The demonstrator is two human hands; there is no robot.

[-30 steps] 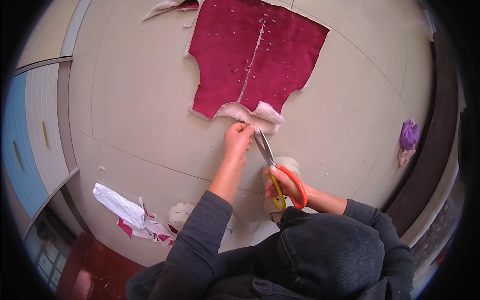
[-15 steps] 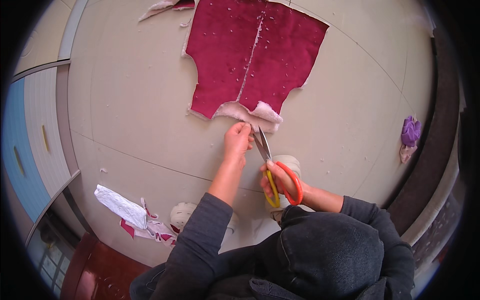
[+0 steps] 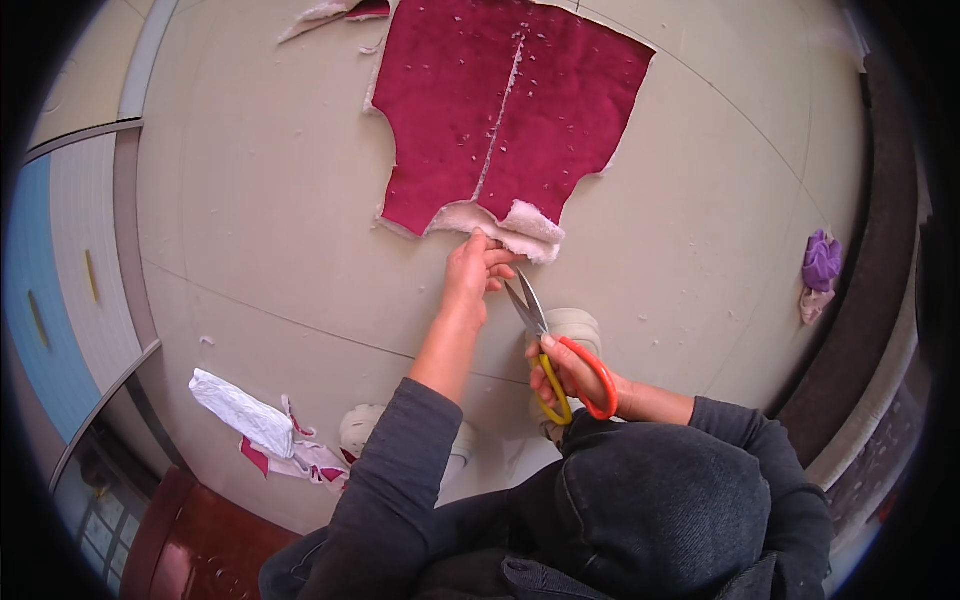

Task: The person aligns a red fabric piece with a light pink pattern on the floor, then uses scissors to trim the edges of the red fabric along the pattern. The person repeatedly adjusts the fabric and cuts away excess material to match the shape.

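Note:
A crimson cloth piece (image 3: 440, 130) with curved cut-outs lies on the floor ahead of me. A pale line runs down its middle. Its near edge is turned up, showing the pale pink fleece underside (image 3: 525, 235). At that edge is my left hand (image 3: 472, 275), its thumb against the fleece and its fingers stretched to the right, apart from the thumb. My right hand (image 3: 560, 372) holds scissors (image 3: 532, 312) with one red and one yellow handle loop. Their blades are parted and point up toward the left fingertips, just below the fleece.
White folded cloth (image 3: 240, 412) and crimson-pink scraps (image 3: 315, 462) lie left of my shoes (image 3: 362, 428). A purple bundle (image 3: 822, 262) lies by the dark edge (image 3: 875, 270) at right. Blue and white drawers (image 3: 75, 270) and a red-brown wooden piece (image 3: 205, 540) stand at left.
My left hand has moved slightly up and left, its pinch at the fleece edge loosened and fingers extended. The scissors have drawn back a little, down and right, away from the fleece.

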